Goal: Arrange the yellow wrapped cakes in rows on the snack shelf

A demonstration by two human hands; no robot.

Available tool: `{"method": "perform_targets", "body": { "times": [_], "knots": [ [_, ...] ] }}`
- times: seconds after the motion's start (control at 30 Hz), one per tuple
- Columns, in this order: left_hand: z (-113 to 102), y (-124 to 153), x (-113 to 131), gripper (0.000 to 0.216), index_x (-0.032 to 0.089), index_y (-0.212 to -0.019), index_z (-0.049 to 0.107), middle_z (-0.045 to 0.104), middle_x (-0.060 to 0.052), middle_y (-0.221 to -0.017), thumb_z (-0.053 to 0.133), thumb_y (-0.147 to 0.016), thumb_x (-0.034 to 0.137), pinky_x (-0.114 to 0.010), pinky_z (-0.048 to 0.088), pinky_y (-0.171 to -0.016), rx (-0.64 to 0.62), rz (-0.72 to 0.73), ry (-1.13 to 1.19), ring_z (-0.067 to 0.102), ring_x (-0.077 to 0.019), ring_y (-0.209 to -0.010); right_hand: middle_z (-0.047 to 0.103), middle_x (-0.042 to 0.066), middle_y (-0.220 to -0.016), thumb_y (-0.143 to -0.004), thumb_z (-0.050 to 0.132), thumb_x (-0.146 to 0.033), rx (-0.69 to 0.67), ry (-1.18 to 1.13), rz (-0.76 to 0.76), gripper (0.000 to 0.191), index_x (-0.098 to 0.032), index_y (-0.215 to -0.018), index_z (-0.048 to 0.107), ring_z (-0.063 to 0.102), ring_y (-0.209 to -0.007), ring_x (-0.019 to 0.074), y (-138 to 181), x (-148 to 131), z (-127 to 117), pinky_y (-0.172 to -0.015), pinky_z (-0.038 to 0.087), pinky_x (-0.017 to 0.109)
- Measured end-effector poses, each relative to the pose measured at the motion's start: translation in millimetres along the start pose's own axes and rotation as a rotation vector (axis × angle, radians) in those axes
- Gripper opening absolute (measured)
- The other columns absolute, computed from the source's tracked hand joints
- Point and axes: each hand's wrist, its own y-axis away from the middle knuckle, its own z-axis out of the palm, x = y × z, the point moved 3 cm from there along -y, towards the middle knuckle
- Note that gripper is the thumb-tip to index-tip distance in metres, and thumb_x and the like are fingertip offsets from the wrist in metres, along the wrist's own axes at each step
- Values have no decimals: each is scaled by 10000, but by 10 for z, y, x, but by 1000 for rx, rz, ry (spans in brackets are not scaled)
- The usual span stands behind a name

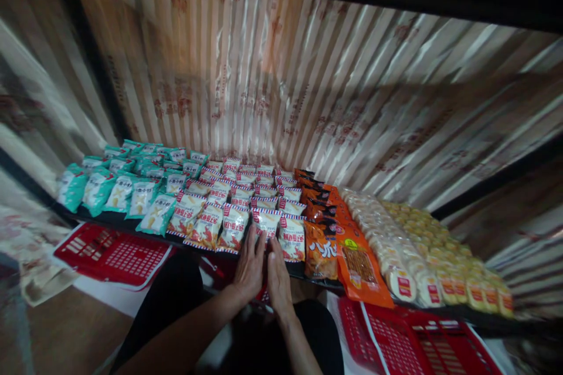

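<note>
Several white snack bags [235, 225] with red lettering and striped edges stand in rows on a dark shelf. My left hand [250, 263] reaches to the front row, its fingers stretched out and held flat against the lower part of one snack bag [266, 220]. Beside it, my right hand [278, 275] also has straight fingers, with the fingertips at the same bag's lower right. The palms face each other with a narrow gap between them. Neither hand is wrapped round a bag. The bag's bottom edge is partly hidden by my fingers.
Teal snack bags [145, 196] fill the shelf's left side. To the right are orange packets [363, 263], clear-wrapped round white packs [402, 281] and yellowish packs [475, 290]. Red baskets [153, 255] sit below the shelf on both sides. Striped plastic sheeting [264, 82] hangs behind.
</note>
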Motion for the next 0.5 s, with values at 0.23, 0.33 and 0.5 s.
{"method": "perform_targets", "body": {
  "times": [0.23,0.33,0.5],
  "knots": [
    [-50,-46,-41,537,171,-1436,209,159,-157,-1516,355,-919,191,-469,311,-1092,-26,34,67,130,-247,-1398,335,130,-1459,-884,274,-565,62,22,16,683,-102,-1380,361,288,-1357,185,-9,-170,36,-1142,200,423],
    [-63,-70,-76,531,168,-1433,223,171,-138,-1517,345,-917,183,-443,312,-1099,-68,45,86,139,-232,-1397,343,143,-1452,-880,271,-572,94,94,4,693,-89,-1364,386,293,-1354,199,-1,-115,82,-1138,202,441],
    [-69,-40,-147,550,194,-1442,191,142,-108,-1527,328,-911,147,-435,305,-1105,-90,74,88,116,-217,-1400,365,147,-1439,-896,251,-540,120,275,-105,648,-102,-1339,432,287,-1355,231,16,24,186,-1117,209,510]
  ]
}}
